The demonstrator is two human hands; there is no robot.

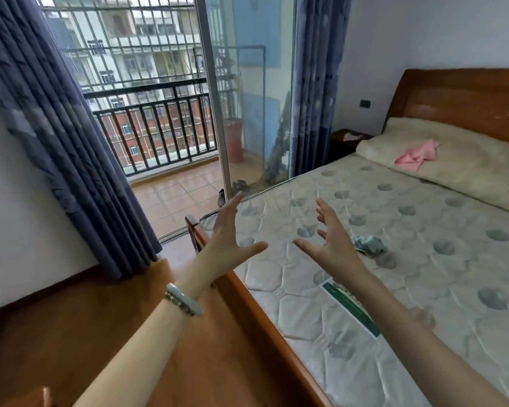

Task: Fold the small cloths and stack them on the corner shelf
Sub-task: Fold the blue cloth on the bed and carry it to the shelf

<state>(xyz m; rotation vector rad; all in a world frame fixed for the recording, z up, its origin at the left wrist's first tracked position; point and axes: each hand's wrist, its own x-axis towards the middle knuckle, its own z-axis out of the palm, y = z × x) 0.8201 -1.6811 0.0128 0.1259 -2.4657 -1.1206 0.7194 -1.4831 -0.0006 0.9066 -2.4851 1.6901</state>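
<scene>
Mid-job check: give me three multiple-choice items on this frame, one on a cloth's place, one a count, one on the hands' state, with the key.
1. Where does the pink cloth lie?
A) on the floor
B) on the cream bedding at the head of the bed
C) on the bedside table

2. How many loose cloths show on the bed?
A) one
B) two
C) four

3. How are the left hand and right hand?
A) both open, empty
B) both gripping a cloth
C) both clenched fists

Key:
1 B, it rests on the cream bedding.
2 B, the pink one plus the crumpled blue-grey cloth on the mattress.
3 A, fingers spread above the mattress, touching nothing.
</scene>
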